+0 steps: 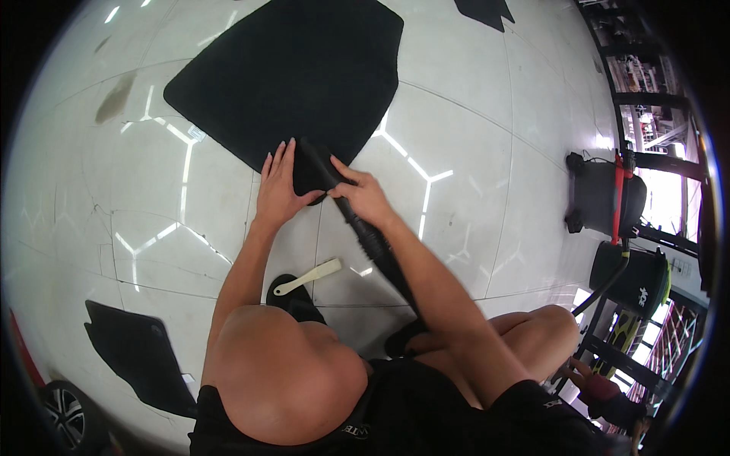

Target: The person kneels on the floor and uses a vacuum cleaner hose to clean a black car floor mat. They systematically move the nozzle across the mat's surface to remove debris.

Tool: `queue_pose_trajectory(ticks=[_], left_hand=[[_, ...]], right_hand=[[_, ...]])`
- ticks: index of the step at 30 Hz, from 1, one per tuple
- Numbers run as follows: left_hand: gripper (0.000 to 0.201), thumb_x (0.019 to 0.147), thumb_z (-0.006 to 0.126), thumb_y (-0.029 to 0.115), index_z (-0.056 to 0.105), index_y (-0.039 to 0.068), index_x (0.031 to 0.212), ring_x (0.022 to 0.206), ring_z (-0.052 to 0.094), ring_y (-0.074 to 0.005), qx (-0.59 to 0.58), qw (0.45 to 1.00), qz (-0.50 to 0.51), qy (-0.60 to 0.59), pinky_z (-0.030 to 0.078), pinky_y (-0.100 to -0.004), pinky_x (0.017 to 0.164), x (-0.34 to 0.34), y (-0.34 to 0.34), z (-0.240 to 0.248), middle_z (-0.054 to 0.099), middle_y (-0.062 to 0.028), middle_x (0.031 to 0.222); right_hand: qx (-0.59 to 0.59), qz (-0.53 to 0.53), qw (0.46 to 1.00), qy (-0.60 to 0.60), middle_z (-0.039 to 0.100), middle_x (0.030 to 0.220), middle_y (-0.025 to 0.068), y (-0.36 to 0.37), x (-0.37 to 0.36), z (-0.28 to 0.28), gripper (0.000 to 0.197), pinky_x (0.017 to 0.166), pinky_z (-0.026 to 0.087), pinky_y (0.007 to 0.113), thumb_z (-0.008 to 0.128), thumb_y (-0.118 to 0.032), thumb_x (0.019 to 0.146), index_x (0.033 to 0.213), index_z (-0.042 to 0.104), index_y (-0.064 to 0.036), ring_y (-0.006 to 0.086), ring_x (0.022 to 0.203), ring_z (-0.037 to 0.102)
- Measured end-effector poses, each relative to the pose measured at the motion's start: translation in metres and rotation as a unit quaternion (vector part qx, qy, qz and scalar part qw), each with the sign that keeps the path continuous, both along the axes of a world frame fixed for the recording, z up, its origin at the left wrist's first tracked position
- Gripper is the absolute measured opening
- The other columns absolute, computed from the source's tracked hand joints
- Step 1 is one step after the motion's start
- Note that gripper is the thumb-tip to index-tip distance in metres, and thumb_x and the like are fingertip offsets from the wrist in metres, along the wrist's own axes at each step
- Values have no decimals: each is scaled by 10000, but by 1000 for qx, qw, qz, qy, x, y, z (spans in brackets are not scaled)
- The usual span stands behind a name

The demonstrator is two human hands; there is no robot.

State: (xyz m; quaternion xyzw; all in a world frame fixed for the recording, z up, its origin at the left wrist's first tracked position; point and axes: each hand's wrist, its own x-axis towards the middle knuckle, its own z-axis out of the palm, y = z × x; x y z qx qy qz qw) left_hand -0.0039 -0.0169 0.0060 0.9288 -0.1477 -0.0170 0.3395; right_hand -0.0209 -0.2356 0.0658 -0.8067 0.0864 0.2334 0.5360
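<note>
A large black floor mat (296,68) lies on the glossy tiles in front of me. My right hand (365,199) is closed around a black vacuum nozzle (315,161), whose head rests on the mat's near corner. From its back end a dark ribbed hose (372,243) runs down under my right forearm. On the same corner, left of the nozzle, my left hand (278,190) lies with fingers stretched out, its thumb pointing toward the nozzle. A cream-handled brush (310,277) sits by my left shoe, partly over it; its bristles are not visible.
Another black mat (141,353) lies at lower left, near a car wheel (67,410). Part of a third mat (487,11) shows at the far edge. To the right stand a dark wheeled machine (604,194) and a dark bin (627,275). A person (608,395) is at lower right.
</note>
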Motion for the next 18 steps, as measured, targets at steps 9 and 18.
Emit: queue_pose_trajectory(ticks=[9,18], left_hand=[[1265,753,988,402,272,35,1729,1654,315,-348,22,1000,19,9,211,-533,1356,-18,5,-1,390,-149,1759],[1054,766,959,480,492,190,1665,1645,309,-359,39,999,37,3,207,-604,1334,-46,5,0,397,-146,1742]], right_hand=[[2,-113,992,57,728,1355,286,-26,35,10,746,1085,527,392,714,-263,927,1631,539,-90,371,1245,728],[-6,101,991,82,748,993,205,-50,39,51,764,737,632,382,700,-216,937,1676,504,-189,278,762,723]])
